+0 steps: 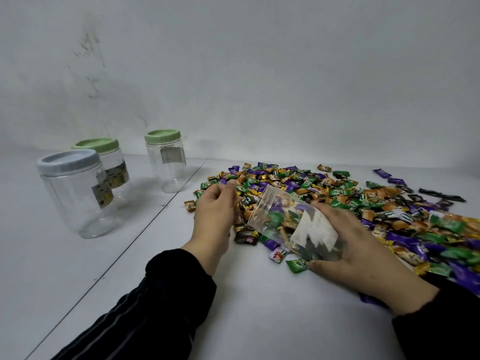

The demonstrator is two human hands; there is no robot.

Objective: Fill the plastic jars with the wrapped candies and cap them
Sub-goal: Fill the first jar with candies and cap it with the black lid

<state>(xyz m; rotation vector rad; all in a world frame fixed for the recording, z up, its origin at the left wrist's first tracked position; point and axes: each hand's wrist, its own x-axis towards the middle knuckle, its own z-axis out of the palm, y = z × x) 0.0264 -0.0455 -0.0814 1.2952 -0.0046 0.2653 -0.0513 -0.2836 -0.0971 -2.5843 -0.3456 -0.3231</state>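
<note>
A clear plastic jar (pixel 280 219) without a cap lies tilted on the white table, its mouth facing the heap of wrapped candies (pixel 337 196). Several candies are inside it. My right hand (pixel 355 245) grips the jar's base end, where a torn white label shows. My left hand (pixel 215 214) rests at the near left edge of the heap, beside the jar's mouth, fingers curled over some candies; what it holds is hidden. Three capped empty jars stand at left: one with a pale blue cap (pixel 75 193), two with green caps (pixel 114 167) (pixel 166 159).
The candy heap spreads from the table's middle to its right edge, with strays (pixel 441 196) at the far right. A seam (pixel 145 224) runs diagonally between two white table surfaces. A grey wall (pixel 259 74) closes the back.
</note>
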